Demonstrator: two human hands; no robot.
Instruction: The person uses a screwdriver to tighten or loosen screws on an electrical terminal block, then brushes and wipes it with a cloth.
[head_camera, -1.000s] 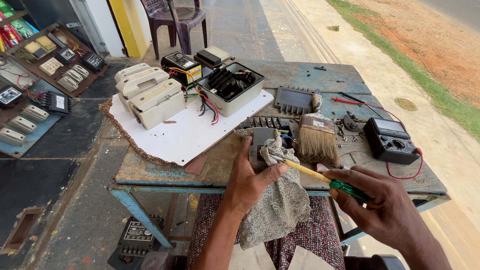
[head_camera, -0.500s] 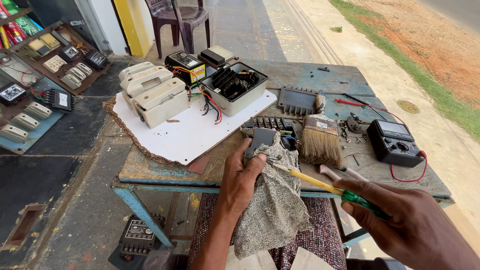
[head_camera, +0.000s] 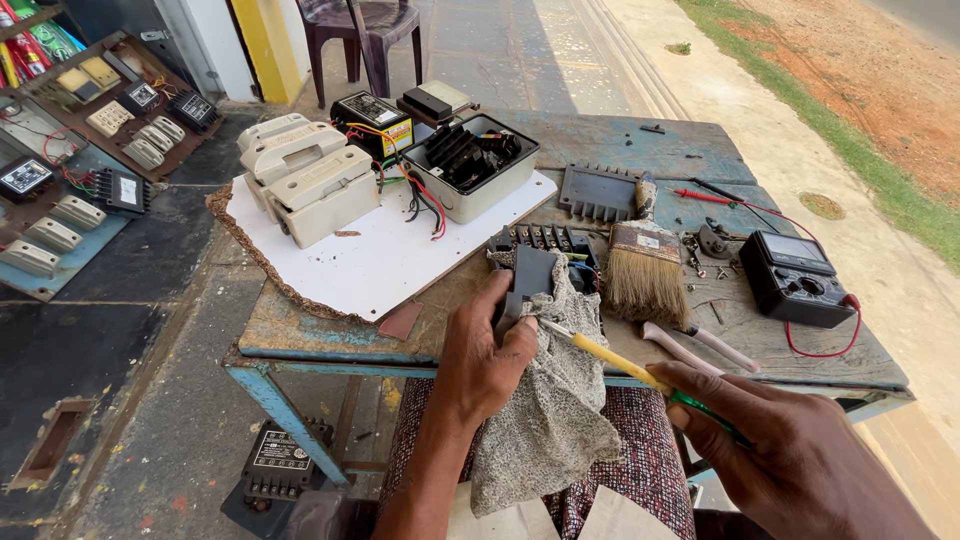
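Observation:
My left hand (head_camera: 482, 355) grips a small dark plastic part (head_camera: 527, 282) wrapped in a grey cloth (head_camera: 553, 410) that hangs down over my lap. My right hand (head_camera: 790, 455) holds a screwdriver (head_camera: 625, 365) with a yellow shaft and green handle; its tip touches the cloth beside the dark part. Both hands are at the near edge of the worn blue table (head_camera: 300, 335).
On the table lie a white board (head_camera: 380, 255), cream switch boxes (head_camera: 305, 180), an open grey box with wires (head_camera: 470, 165), a black finned part (head_camera: 598, 192), a paintbrush (head_camera: 642, 265), pliers (head_camera: 695, 345) and a black multimeter (head_camera: 797, 278) with red leads. Meters lie on the floor at left.
The view has shifted slightly closer. My left hand has turned the cloth-wrapped part a little, and the screwdriver tip has moved up against it.

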